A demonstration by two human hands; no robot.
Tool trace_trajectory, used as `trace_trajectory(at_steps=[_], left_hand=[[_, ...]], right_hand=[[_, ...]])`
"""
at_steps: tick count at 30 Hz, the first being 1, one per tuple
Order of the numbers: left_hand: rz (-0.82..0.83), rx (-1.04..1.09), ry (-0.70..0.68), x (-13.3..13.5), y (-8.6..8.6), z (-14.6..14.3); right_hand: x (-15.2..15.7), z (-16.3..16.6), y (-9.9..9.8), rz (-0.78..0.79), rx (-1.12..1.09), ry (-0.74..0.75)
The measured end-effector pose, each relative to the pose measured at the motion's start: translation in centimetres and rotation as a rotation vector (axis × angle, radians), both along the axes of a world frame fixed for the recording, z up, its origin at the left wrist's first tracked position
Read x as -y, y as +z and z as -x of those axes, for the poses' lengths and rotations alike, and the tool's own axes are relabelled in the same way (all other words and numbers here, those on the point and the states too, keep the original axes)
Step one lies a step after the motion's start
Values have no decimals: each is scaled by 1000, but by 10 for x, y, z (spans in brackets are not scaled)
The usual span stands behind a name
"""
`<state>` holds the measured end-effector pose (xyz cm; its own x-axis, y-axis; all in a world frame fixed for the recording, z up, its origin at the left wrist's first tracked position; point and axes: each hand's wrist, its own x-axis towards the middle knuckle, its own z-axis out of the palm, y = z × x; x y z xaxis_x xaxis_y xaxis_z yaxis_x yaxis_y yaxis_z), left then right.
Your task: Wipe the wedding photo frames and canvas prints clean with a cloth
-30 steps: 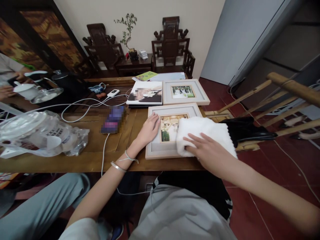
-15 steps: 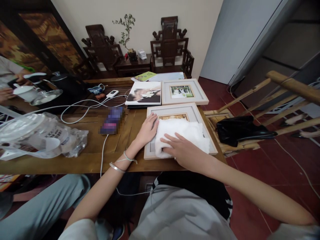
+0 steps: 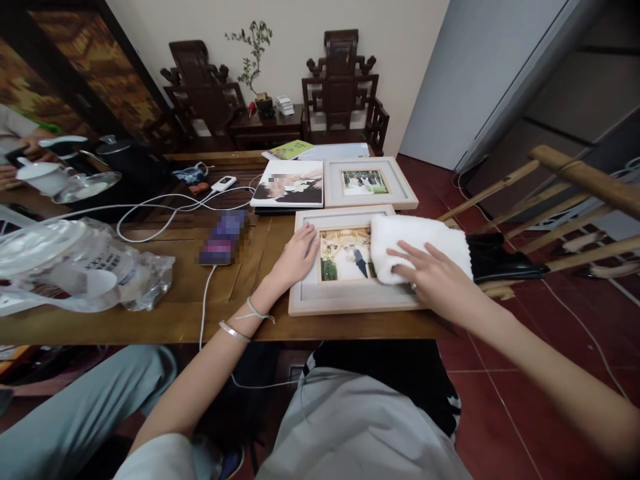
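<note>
A light wooden picture frame [image 3: 345, 301] with a wedding photo [image 3: 345, 257] lies flat by the table's front edge. My left hand [image 3: 297, 257] rests on the frame's left side, its fingers stretched out. Under my right hand [image 3: 433, 275] is a folded white cloth [image 3: 425, 237], held down over the right part of the frame. The cloth hangs past the frame's right edge and covers the photo's right margin. My right fingers are spread on top; I cannot see what is beneath them.
Behind lie a second framed photo [image 3: 401, 190] and a white photo book [image 3: 289, 195]. A charging phone [image 3: 223, 237], white cables and a plastic bag [image 3: 145, 277] are to the left. A bamboo chair [image 3: 580, 177] stands right. Another person's hand [image 3: 40, 147] shows far left.
My right hand has slid the white cloth to the right across the frame, uncovering the wedding photo. My left hand stays at the frame's left side.
</note>
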<state>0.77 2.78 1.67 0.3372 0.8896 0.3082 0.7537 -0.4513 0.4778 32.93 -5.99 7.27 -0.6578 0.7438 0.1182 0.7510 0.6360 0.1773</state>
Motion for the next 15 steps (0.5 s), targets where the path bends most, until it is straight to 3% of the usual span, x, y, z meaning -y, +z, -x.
trace_trajectory(at_steps=[5, 8, 11, 15], left_hand=[[-32, -3, -9, 0, 0, 1], [-55, 16, 2, 2, 1, 0], [-68, 56, 6, 3, 2, -1], [-48, 81, 8, 3, 2, 0]], right_hand=[[-71, 5, 3, 49, -67, -111], [-91, 8, 3, 38, -65, -100], [-78, 12, -2, 4, -34, -11], [-19, 15, -4, -28, -68, 94]])
